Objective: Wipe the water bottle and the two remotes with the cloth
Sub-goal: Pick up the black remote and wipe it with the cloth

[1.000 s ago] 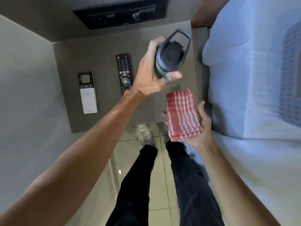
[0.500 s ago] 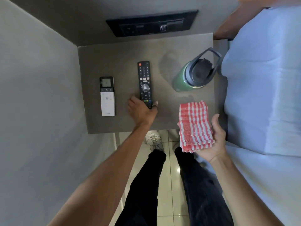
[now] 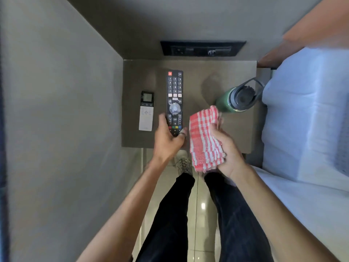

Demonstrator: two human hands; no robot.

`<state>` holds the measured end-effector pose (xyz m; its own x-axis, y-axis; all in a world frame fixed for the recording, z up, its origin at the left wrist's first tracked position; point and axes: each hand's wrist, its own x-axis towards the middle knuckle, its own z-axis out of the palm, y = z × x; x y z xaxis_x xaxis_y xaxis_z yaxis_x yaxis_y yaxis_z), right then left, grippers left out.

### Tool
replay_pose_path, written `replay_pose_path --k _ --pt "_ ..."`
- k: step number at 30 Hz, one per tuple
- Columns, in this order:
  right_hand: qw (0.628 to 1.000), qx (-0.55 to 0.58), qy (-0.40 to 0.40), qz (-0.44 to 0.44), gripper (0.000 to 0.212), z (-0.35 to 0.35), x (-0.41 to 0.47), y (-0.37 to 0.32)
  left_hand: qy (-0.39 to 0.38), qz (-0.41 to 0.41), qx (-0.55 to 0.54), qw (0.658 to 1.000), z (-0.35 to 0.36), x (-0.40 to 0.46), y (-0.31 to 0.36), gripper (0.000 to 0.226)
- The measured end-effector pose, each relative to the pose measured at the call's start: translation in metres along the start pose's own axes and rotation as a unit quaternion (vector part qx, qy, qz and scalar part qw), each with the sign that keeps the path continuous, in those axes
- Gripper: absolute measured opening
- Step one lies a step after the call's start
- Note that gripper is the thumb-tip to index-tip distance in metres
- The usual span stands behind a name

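My left hand [image 3: 166,140] grips the near end of the black TV remote [image 3: 174,95] and holds it raised above the brown bedside table [image 3: 234,133], buttons facing up. My right hand [image 3: 226,148] holds the folded red-and-white checked cloth [image 3: 204,135] just right of that remote, apart from it. The white remote with a small screen [image 3: 146,110] lies flat at the table's left. The green water bottle [image 3: 238,99] with a dark lid and carry loop stands at the table's right edge.
A grey wall [image 3: 66,110] closes the left side. A black socket panel [image 3: 202,48] sits on the back wall. A bed with a light blue sheet [image 3: 306,120] borders the table on the right. My legs and a shoe [image 3: 182,163] are over the tiled floor.
My left hand set the bottle down at the right, took hold of the black remote and lifted it. My right hand brought the cloth forward and left, beside the remote.
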<state>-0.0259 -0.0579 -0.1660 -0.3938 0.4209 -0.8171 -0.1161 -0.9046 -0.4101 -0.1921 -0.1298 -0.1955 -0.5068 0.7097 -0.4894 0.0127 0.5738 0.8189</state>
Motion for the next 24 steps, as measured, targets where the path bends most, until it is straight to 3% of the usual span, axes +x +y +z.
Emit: replay_pose_path --k 2,3,5,6,7,8,10,13,15,16,18,20,21,24 --pt "0.981 -0.101 0.064 -0.153 0.035 0.030 0.000 -0.008 -0.016 0.006 -0.059 0.998 -0.010 -0.014 0.011 0.044" --pt "0.944 -0.187 0.079 -0.260 0.034 0.043 0.001 -0.010 -0.024 0.015 -0.076 0.997 -0.013 -0.018 0.015 0.049" --pt "0.798 -0.402 0.071 -0.444 0.033 0.062 0.009 -0.013 -0.029 0.056 -0.059 0.996 -0.016 -0.021 0.020 0.057" --pt "0.721 -0.490 0.060 -0.487 0.038 0.071 0.013 -0.014 -0.026 0.086 -0.037 0.995 -0.016 -0.020 0.021 0.058" --pt "0.671 -0.547 0.052 -0.498 0.046 0.077 0.018 -0.014 -0.025 0.104 -0.020 0.994 -0.016 -0.019 0.022 0.055" --pt "0.656 -0.572 0.049 -0.490 0.054 0.082 0.023 -0.014 -0.026 0.101 -0.016 0.994 -0.016 -0.017 0.022 0.053" --pt "0.678 -0.567 0.041 -0.466 0.061 0.082 0.028 -0.011 -0.033 0.080 -0.009 0.996 -0.016 -0.012 0.019 0.050" --pt "0.689 -0.584 -0.060 -0.425 0.050 0.068 0.023 0.007 -0.027 0.126 -0.002 0.992 -0.026 -0.002 0.008 0.037" --pt "0.677 -0.605 -0.109 -0.404 0.040 0.054 0.017 0.014 -0.043 0.134 -0.015 0.990 -0.033 0.001 0.002 0.045" --pt "0.672 -0.619 -0.097 -0.395 0.037 0.047 0.019 0.011 -0.048 0.122 -0.016 0.991 -0.035 0.001 0.000 0.050" --pt "0.665 -0.629 0.009 -0.402 0.044 0.035 0.030 -0.001 -0.039 0.078 -0.029 0.996 -0.033 -0.003 -0.003 0.055" --pt "0.669 -0.586 0.123 -0.440 0.055 0.032 0.038 -0.016 -0.028 0.049 -0.058 0.997 -0.028 -0.004 -0.004 0.052" --pt "0.667 -0.561 0.137 -0.471 0.056 0.037 0.040 -0.019 -0.029 0.040 -0.064 0.997 -0.026 -0.004 -0.003 0.051" --pt "0.637 -0.580 -0.024 -0.507 0.049 0.057 0.049 -0.015 -0.044 0.026 -0.042 0.998 -0.025 -0.005 -0.003 0.052"
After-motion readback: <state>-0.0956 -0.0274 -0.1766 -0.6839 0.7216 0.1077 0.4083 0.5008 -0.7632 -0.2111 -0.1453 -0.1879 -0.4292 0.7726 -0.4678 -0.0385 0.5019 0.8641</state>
